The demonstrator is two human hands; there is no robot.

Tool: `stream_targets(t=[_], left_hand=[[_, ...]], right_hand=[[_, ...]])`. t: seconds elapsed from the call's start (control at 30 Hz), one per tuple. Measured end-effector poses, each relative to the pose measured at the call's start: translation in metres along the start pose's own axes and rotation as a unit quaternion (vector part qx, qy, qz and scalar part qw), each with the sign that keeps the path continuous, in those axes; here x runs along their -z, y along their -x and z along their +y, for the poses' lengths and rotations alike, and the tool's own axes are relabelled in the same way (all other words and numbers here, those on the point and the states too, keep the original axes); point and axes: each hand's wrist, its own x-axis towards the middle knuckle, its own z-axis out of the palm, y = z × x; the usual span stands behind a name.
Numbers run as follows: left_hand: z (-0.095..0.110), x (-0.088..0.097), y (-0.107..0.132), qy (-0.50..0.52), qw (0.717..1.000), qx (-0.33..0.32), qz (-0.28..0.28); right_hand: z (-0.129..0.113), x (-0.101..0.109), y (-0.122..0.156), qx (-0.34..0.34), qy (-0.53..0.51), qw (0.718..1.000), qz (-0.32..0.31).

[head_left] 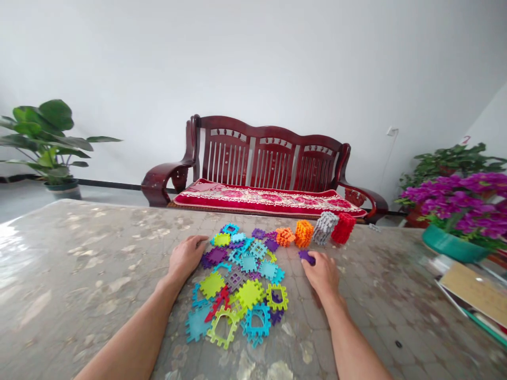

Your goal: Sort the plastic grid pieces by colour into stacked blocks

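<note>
My right hand (322, 272) pinches a purple interlocking puzzle tile (306, 257) just above or on the table, to the right of a loose pile. At the pile's left edge rests my left hand (188, 257), its fingers loosely bent and partly hidden, with no tile visible in it. Beside it lies a dark purple tile (216, 256). The pile mixes notched tiles: a lime tile (250, 294), a light blue tile (249, 263), a blue frame tile (256, 321), a grey window tile (235, 279) and a red piece (218, 303).
Behind my right hand stand an orange stack (303, 234), a grey stack (325, 228) and a red stack (343, 228), with loose orange tiles (284, 237) alongside. Purple flowers (467, 200) in a teal pot and a brown book (475, 290) occupy the table's right. A wooden bench (273, 158) stands beyond.
</note>
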Motion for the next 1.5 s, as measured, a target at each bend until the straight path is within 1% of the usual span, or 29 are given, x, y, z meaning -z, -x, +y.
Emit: stream_targets(t=[0.27, 0.33, 0.4, 0.43, 0.5, 0.6, 0.67, 0.73, 0.8, 0.9, 1.0, 1.1, 1.3, 1.43, 1.5], left_hand=[[0.006, 0.003, 0.0, -0.019, 1.0, -0.016, -0.009], [0.007, 0.003, 0.0, -0.019, 1.0, -0.021, -0.009], [0.007, 0.003, 0.0, -0.019, 1.0, -0.023, -0.008], [0.007, 0.003, 0.0, -0.02, 1.0, -0.023, -0.008], [0.007, 0.003, 0.001, -0.025, 0.999, -0.024, -0.009], [0.007, 0.002, 0.001, -0.032, 0.999, -0.026, -0.01], [0.007, 0.002, 0.001, -0.032, 0.999, -0.027, -0.009], [0.007, 0.002, 0.001, -0.031, 0.999, -0.027, -0.008], [0.007, 0.002, 0.001, -0.031, 0.999, -0.026, -0.008], [0.008, 0.003, 0.002, -0.034, 0.999, -0.025, -0.008], [0.009, 0.003, 0.003, -0.034, 0.999, -0.025, -0.003], [0.009, 0.003, 0.002, -0.028, 0.999, -0.024, -0.004], [0.008, 0.003, 0.001, -0.018, 1.0, -0.016, -0.015], [0.009, 0.004, 0.002, -0.019, 1.0, -0.017, -0.016], [0.009, 0.004, 0.002, -0.019, 1.0, -0.018, -0.015]], right_hand=[[0.002, -0.005, 0.0, 0.014, 0.011, 1.0, 0.001], [0.002, -0.004, 0.0, 0.017, 0.009, 1.0, 0.016], [0.0, -0.003, 0.002, 0.032, -0.006, 0.998, 0.049], [-0.002, -0.003, 0.002, 0.053, -0.02, 0.996, 0.066], [-0.01, -0.004, 0.004, 0.124, -0.063, 0.987, 0.078], [-0.029, -0.008, 0.007, 0.238, -0.12, 0.963, 0.033], [-0.042, -0.011, 0.008, 0.285, -0.13, 0.95, -0.007], [-0.05, -0.014, 0.01, 0.308, -0.122, 0.943, -0.039], [-0.053, -0.016, 0.011, 0.31, -0.106, 0.943, -0.059], [-0.052, -0.018, 0.01, 0.296, -0.086, 0.948, -0.077], [-0.05, -0.017, 0.01, 0.294, -0.093, 0.947, -0.086], [-0.05, -0.014, 0.011, 0.295, -0.11, 0.946, -0.074], [-0.048, -0.01, 0.012, 0.266, -0.124, 0.956, -0.012], [-0.045, -0.01, 0.01, 0.251, -0.119, 0.96, -0.019], [-0.045, -0.01, 0.009, 0.26, -0.114, 0.958, -0.031]])
